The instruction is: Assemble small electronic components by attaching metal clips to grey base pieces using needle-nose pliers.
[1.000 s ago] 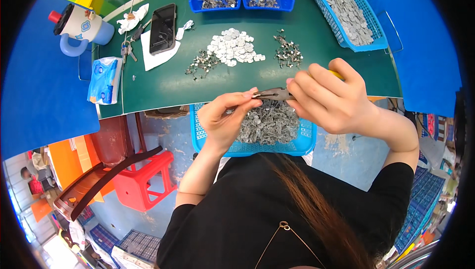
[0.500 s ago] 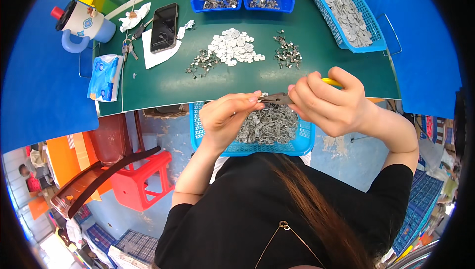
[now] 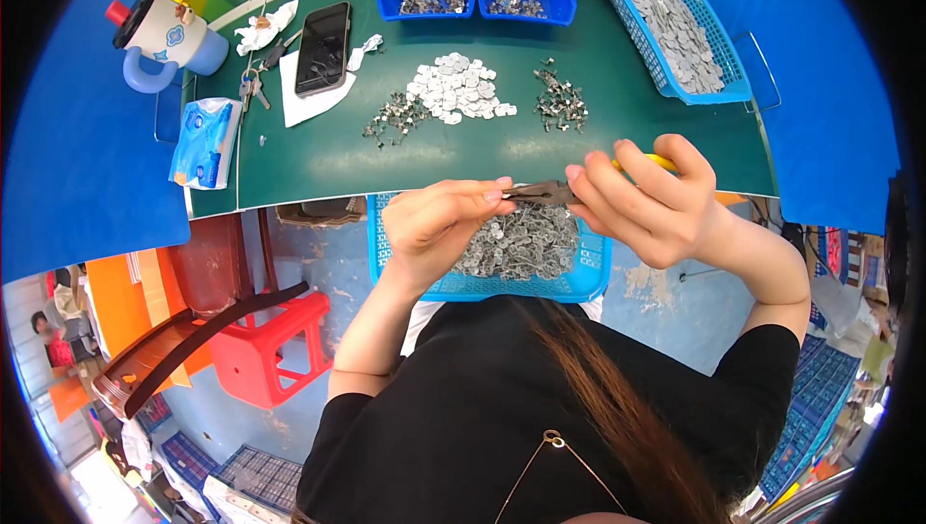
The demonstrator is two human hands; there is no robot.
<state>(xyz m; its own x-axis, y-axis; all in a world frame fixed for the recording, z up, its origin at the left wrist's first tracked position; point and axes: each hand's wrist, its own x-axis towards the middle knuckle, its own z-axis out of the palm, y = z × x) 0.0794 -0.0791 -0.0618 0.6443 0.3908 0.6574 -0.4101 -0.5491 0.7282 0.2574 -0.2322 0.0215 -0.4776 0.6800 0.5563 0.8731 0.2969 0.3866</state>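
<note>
So compared with a second ago, the right hand point(image 3: 656, 198) has rolled a bit, and way more of the yellow handle point(image 3: 661, 161) on the pliers point(image 3: 555, 192) shows now. Left hand's point(image 3: 429, 220) thumb and fingertip sit closer together too, and the pale bit at the plier tip is hard to make out.

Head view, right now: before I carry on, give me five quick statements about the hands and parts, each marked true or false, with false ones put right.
1. The right hand holds the pliers. True.
2. The left hand is spread wide open. False: its fingertips are pinched together at the pliers' tip.
3. The pale flat pieces lie between two heaps of small metal parts. True.
4. The phone lies right of the pale flat pieces. False: it lies to their left, partly over white paper.
5. The light-blue basket below the pliers holds many small pieces. True.
</note>
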